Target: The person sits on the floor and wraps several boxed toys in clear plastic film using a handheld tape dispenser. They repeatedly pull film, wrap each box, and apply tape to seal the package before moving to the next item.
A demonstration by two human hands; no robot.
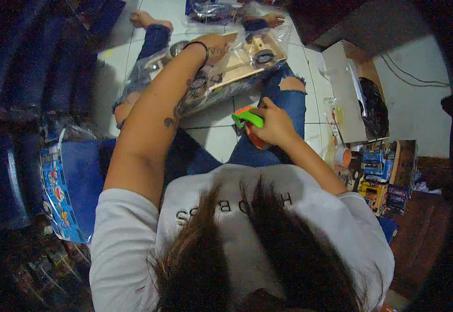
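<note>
A pale wooden toy truck (237,74) with dark wheels, wrapped in clear plastic, lies across my legs. My left hand (217,48) reaches over it and grips its upper part near the middle, the fingertips partly hidden. My right hand (277,124) is closed around a green and orange tape dispenser (248,117), held above my right thigh, near the truck's lower edge but apart from it. The plastic wrap (211,96) hangs loose and shiny along the side of the truck nearest me.
White floor tiles (205,136) show between my legs. A blue printed box (81,187) stands at left. An open carton (347,93) with black plastic is at right, above several small boxed toys (374,164). Another plastic-wrapped item (211,11) lies beyond my feet.
</note>
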